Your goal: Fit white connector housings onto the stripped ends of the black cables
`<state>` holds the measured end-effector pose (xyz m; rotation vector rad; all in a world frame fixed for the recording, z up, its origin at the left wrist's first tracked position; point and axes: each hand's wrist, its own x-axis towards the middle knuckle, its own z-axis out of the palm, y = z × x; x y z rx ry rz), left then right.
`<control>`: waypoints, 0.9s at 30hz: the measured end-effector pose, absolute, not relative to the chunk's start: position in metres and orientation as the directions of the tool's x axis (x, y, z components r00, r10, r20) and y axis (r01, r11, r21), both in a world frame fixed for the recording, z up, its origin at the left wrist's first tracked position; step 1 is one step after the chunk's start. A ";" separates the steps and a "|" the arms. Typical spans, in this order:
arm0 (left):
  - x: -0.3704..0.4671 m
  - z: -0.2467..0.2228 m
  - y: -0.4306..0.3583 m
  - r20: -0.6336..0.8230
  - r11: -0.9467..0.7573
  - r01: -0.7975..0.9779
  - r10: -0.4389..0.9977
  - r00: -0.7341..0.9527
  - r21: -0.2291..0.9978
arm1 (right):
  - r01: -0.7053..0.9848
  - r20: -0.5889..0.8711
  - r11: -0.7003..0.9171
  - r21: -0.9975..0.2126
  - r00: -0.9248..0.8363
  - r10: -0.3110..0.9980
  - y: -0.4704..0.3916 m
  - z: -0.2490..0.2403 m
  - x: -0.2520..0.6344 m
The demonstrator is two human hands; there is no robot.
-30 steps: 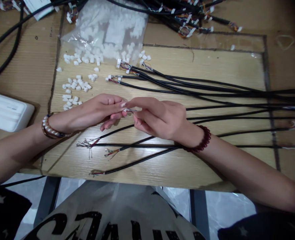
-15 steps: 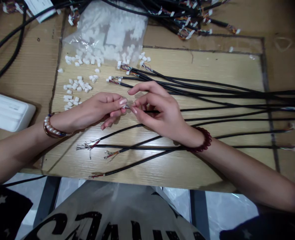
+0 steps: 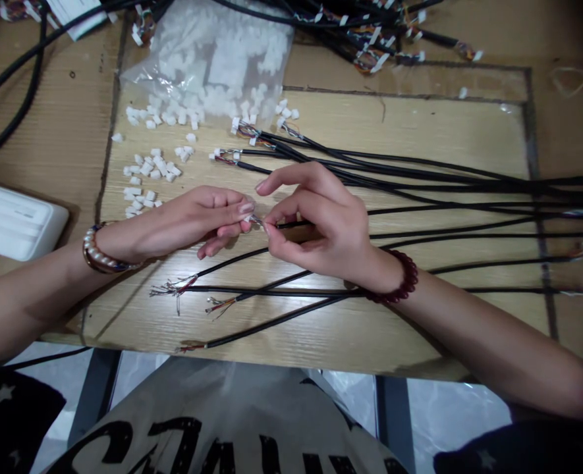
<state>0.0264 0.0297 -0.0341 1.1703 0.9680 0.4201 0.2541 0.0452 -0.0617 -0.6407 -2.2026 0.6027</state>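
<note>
Between thumb and fingers, my left hand point(image 3: 217, 214) pinches a small white connector point(image 3: 248, 218), mostly covered by the fingertips. Thin wires run from it to my right hand point(image 3: 321, 220), whose thumb and index finger are closed on the wire ends of a black cable point(image 3: 296, 224). Whether the wires sit inside the connector I cannot tell. Below the hands lie several black cables with stripped, fanned-out wires point(image 3: 175, 287). Above them, other black cables end in white connectors point(image 3: 217, 154). Loose white connectors point(image 3: 155, 164) lie in small heaps beyond my left wrist.
A clear plastic bag point(image 3: 222, 59) full of white connectors lies at the back. Behind it is a pile of finished-looking black cables point(image 3: 370, 39). A white box-shaped device point(image 3: 19, 220) sits at the left. Cables stretch across the board point(image 3: 444, 138) to the right.
My right hand has shifted slightly right, away from the left fingertips, so more of the thin wires shows between the hands. My left hand keeps its pinch.
</note>
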 end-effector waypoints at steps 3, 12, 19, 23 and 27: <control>0.026 -0.035 0.030 -0.422 0.378 0.199 0.719 0.551 0.904 | 0.225 0.591 0.820 -0.526 -0.597 0.542 0.045 -0.063 0.255; 0.025 -0.033 0.031 -0.415 0.367 0.205 0.707 0.573 0.907 | 0.215 0.674 0.897 -0.386 -0.598 0.433 0.046 -0.073 0.257; 0.025 -0.035 0.030 -0.425 0.392 0.190 0.695 0.580 0.900 | 0.255 0.649 0.893 -0.370 -0.616 0.446 0.046 -0.073 0.257; 0.024 -0.036 0.031 -0.421 0.399 0.176 0.686 0.593 0.900 | 0.240 0.673 0.906 -0.349 -0.608 0.420 0.046 -0.073 0.257; 0.023 -0.038 0.030 -0.421 0.399 0.177 0.687 0.592 0.900 | 0.214 0.699 0.925 -0.314 -0.607 0.378 0.047 -0.074 0.256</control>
